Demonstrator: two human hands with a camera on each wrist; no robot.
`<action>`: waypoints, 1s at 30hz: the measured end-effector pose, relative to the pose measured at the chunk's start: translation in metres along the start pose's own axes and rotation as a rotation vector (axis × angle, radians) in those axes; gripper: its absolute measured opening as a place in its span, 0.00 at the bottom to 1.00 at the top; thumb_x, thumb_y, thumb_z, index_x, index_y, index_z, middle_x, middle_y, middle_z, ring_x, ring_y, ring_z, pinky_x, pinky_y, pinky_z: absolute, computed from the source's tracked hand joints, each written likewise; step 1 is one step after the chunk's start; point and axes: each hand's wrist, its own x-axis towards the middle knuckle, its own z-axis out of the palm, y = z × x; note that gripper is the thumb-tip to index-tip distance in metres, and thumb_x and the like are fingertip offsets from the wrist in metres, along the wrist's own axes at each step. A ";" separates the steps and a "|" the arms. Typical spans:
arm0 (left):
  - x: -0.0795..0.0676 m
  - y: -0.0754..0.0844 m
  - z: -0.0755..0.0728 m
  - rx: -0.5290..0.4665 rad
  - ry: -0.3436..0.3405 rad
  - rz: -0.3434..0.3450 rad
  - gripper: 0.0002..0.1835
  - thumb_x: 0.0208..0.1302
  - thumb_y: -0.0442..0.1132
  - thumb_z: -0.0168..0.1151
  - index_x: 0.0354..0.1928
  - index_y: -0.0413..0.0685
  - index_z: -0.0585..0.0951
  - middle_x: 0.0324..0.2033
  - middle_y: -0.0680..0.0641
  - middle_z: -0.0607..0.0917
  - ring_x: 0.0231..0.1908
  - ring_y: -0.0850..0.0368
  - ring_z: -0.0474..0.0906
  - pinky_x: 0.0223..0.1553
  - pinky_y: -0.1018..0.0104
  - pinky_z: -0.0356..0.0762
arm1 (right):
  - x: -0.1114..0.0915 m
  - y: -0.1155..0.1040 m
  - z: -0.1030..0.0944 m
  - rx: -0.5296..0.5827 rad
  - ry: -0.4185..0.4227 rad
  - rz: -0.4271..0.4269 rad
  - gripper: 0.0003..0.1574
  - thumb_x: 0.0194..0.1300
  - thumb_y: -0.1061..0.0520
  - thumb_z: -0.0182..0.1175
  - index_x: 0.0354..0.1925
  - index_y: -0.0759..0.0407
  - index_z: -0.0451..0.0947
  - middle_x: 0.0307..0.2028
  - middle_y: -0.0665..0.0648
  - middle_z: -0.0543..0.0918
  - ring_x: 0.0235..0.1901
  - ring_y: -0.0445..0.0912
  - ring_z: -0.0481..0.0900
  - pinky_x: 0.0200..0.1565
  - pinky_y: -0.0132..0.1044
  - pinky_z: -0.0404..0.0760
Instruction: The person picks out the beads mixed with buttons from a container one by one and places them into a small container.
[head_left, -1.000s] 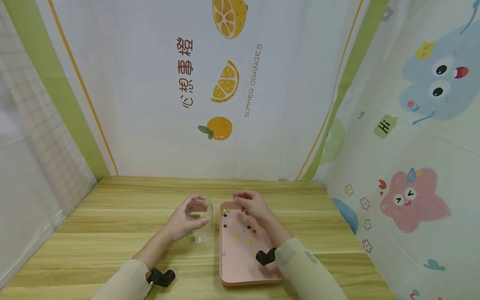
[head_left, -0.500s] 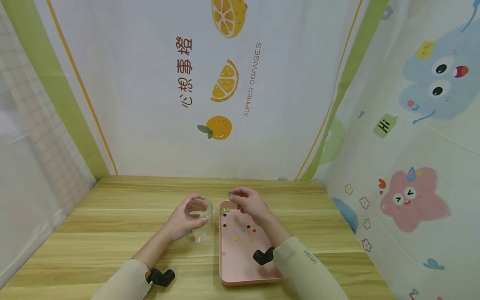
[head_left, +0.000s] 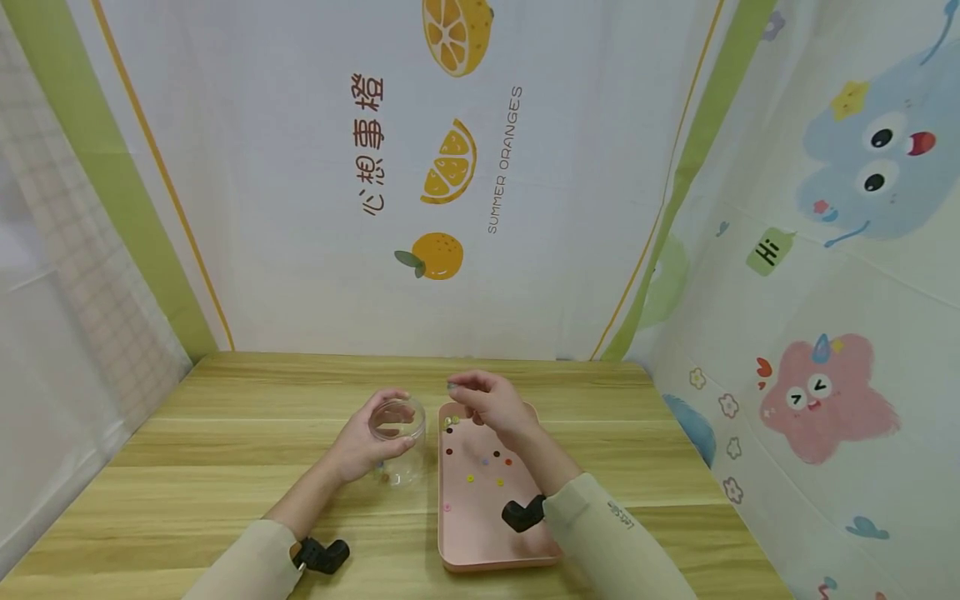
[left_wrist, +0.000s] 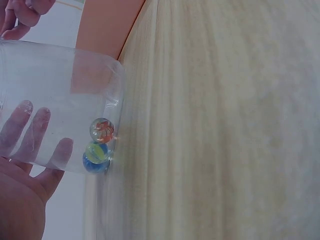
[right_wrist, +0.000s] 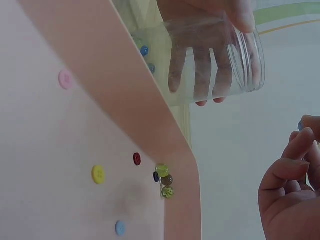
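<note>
My left hand grips a clear plastic jar, upright on the wooden table with its mouth uncovered. Several glass marbles lie at the jar's bottom, orange, yellow and blue among them. Between thumb and fingertips, my right hand pinches a small blue marble. That hand is over the far end of the pink tray, right of the jar's mouth and higher. In the tray lie scattered buttons, such as a yellow button and a pink button. A few marbles sit in its far left corner.
The tray stands right beside the jar, its raised wall between the buttons and the jar. A white printed cloth hangs behind the wooden table; another patterned cloth hangs at the right.
My right hand has moved left and slightly up with the blue marble, nearer to the jar. The left hand and jar have stayed in place.
</note>
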 end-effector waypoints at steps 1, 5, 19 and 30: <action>0.000 0.000 0.000 0.001 0.000 0.001 0.36 0.68 0.33 0.74 0.74 0.37 0.68 0.61 0.29 0.83 0.64 0.32 0.82 0.64 0.32 0.80 | 0.000 -0.001 0.001 0.005 -0.003 -0.001 0.18 0.79 0.54 0.67 0.62 0.57 0.85 0.41 0.48 0.82 0.30 0.44 0.72 0.34 0.35 0.71; 0.000 0.000 0.000 0.004 0.000 0.003 0.36 0.68 0.33 0.74 0.74 0.36 0.68 0.61 0.29 0.83 0.64 0.31 0.82 0.65 0.32 0.80 | -0.002 -0.007 0.005 0.015 -0.012 -0.008 0.17 0.79 0.54 0.67 0.61 0.57 0.85 0.40 0.47 0.82 0.29 0.43 0.71 0.33 0.35 0.70; 0.000 -0.001 -0.001 0.005 -0.006 0.012 0.37 0.69 0.34 0.74 0.74 0.34 0.67 0.62 0.28 0.82 0.64 0.30 0.81 0.64 0.33 0.81 | -0.005 -0.022 0.016 0.042 -0.058 -0.026 0.17 0.80 0.56 0.65 0.62 0.60 0.84 0.40 0.47 0.81 0.29 0.43 0.70 0.32 0.34 0.69; -0.001 0.000 -0.001 0.006 -0.009 -0.003 0.37 0.69 0.34 0.74 0.74 0.36 0.68 0.62 0.26 0.82 0.65 0.28 0.80 0.62 0.49 0.85 | -0.004 -0.027 0.024 0.052 -0.084 -0.024 0.18 0.79 0.57 0.65 0.63 0.59 0.83 0.43 0.48 0.81 0.29 0.43 0.74 0.31 0.33 0.69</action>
